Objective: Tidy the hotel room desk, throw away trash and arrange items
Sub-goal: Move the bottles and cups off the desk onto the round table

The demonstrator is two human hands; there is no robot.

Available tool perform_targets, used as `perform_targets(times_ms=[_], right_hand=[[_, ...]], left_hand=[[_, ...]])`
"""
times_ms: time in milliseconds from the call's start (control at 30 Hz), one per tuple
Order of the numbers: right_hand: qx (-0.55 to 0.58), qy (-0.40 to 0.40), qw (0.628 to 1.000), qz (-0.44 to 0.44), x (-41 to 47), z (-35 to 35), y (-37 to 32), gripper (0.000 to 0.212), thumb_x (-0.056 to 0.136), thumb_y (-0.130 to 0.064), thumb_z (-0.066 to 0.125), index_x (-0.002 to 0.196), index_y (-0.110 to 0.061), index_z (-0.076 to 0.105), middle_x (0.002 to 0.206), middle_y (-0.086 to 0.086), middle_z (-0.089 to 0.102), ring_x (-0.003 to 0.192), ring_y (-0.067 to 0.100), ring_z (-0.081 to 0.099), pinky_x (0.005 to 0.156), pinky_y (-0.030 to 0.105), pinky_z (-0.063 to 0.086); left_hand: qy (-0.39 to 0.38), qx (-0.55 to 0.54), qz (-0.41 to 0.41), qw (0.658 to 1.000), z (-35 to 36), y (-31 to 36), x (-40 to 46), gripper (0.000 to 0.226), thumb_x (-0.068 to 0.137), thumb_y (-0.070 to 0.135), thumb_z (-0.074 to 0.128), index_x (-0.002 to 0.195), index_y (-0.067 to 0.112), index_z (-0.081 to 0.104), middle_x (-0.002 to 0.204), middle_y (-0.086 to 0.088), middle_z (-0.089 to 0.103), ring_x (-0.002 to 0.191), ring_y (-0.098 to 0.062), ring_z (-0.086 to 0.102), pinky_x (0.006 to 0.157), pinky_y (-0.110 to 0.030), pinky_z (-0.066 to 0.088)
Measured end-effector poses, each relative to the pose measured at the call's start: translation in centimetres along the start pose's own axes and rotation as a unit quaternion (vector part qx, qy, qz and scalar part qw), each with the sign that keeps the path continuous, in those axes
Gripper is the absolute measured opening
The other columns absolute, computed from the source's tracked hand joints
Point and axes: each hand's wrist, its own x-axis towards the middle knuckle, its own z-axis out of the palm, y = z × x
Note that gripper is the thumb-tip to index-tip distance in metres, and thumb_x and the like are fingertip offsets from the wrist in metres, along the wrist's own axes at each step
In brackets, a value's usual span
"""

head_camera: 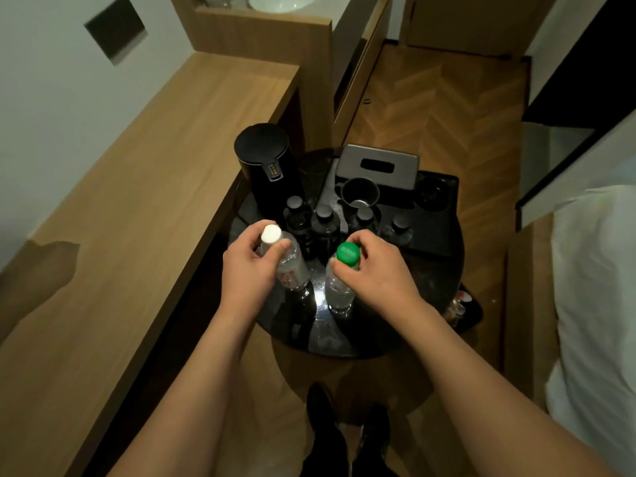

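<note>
From the head camera, both hands grip clear plastic bottles by the neck over a round black tabletop (430, 297). The left hand (246, 266) curls round the white-capped bottle (287, 261), which tilts and carries red print too blurred to read. The right hand (373, 266) pinches the green-capped bottle (340, 287), standing upright on the tabletop; raised lettering on its cap is illegible. Just behind stand four dark-capped bottles (323, 225), a black kettle (268, 163), a metal cup (359, 194) on a black tray (437, 235), and a grey tissue box (378, 166).
</note>
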Motion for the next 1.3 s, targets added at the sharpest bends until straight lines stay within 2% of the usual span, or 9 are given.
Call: perform_targets(times_ms=[267,500,667,767,833,933,1000,1100,1300], right_hand=[[-0.029,-0.005,1.000,-0.010,5.1,2.8,-1.2,0.026,0.083,-0.038,0.073,0.101,-0.026,0.059,0.090,-0.014,0.055,0.082,0.007,0.054,0.074,0.028,0.046],[-0.066,-0.031,0.997,-0.018,6.4,4.4,-1.3,0.031,0.088,-0.039,0.068,0.115,-0.027,0.058,0.104,-0.013,0.052,0.089,0.006,0.054,0.080,0.028,0.048],[-0.078,-0.029,0.996,-0.013,6.4,4.7,-1.8,0.032,0.090,-0.040,0.066,0.117,-0.027,0.056,0.107,-0.012,0.051,0.089,0.007,0.053,0.078,0.027,0.044],[-0.133,-0.036,0.990,-0.010,6.0,4.4,-2.2,0.040,0.090,-0.046,0.064,0.124,-0.027,0.053,0.111,-0.009,0.053,0.095,0.010,0.055,0.078,0.028,0.043],[-0.192,-0.006,0.981,-0.029,5.6,4.3,-2.8,0.050,0.089,-0.052,0.062,0.129,-0.024,0.051,0.115,-0.005,0.056,0.102,0.015,0.056,0.086,0.032,0.045],[-0.220,0.080,0.967,-0.099,4.7,4.5,-4.2,0.054,0.090,-0.048,0.061,0.132,-0.016,0.052,0.114,0.002,0.058,0.105,0.020,0.057,0.093,0.037,0.045],[-0.203,0.100,0.961,-0.161,4.3,5.0,-5.1,0.051,0.091,-0.040,0.062,0.133,-0.013,0.052,0.119,0.005,0.058,0.111,0.021,0.055,0.098,0.038,0.044],[-0.172,0.091,0.952,-0.236,4.4,6.1,-6.7,0.051,0.092,-0.029,0.062,0.138,-0.010,0.049,0.133,0.007,0.054,0.127,0.020,0.049,0.111,0.037,0.038],[-0.118,0.020,0.941,-0.318,4.6,9.5,-10.3,0.055,0.095,-0.020,0.061,0.145,-0.008,0.043,0.148,0.008,0.046,0.140,0.018,0.038,0.117,0.040,0.033]], left_hand=[[-0.033,0.003,0.005,0.999,0.2,-2.1,4.8,0.023,0.092,0.017,0.072,0.107,0.032,0.064,0.094,0.015,0.066,0.080,0.009,0.058,0.071,-0.016,0.050],[-0.082,0.035,-0.014,0.996,0.8,-4.2,6.3,0.029,0.091,0.021,0.074,0.117,0.030,0.064,0.105,0.019,0.065,0.098,0.013,0.058,0.076,-0.004,0.045],[-0.092,0.055,-0.017,0.994,1.0,-4.6,7.0,0.040,0.093,0.027,0.072,0.131,0.027,0.060,0.122,0.014,0.063,0.114,-0.001,0.057,0.100,-0.037,0.052],[-0.104,0.059,-0.021,0.993,0.6,-4.3,7.0,0.044,0.094,0.027,0.070,0.136,0.026,0.057,0.126,0.012,0.061,0.116,-0.003,0.056,0.102,-0.038,0.051],[-0.104,0.062,-0.024,0.992,-0.2,-4.3,6.6,0.048,0.094,0.032,0.069,0.140,0.027,0.054,0.133,0.011,0.059,0.119,-0.002,0.055,0.104,-0.035,0.050],[-0.071,0.093,-0.016,0.993,-1.9,-4.2,5.7,0.051,0.097,0.040,0.063,0.144,0.026,0.051,0.142,0.011,0.053,0.114,0.005,0.052,0.099,-0.023,0.046],[-0.026,0.126,-0.004,0.992,-3.3,-4.2,5.2,0.047,0.100,0.039,0.059,0.143,0.021,0.052,0.141,0.007,0.054,0.122,-0.003,0.051,0.102,-0.027,0.045],[0.038,0.162,0.012,0.986,-5.3,-4.3,4.5,0.041,0.102,0.034,0.056,0.139,0.017,0.054,0.137,0.002,0.057,0.126,-0.013,0.052,0.107,-0.037,0.046],[0.137,0.213,-0.009,0.967,-9.7,-5.1,2.2,0.040,0.105,0.029,0.051,0.141,0.014,0.052,0.140,-0.003,0.056,0.131,-0.016,0.049,0.112,-0.038,0.042]])
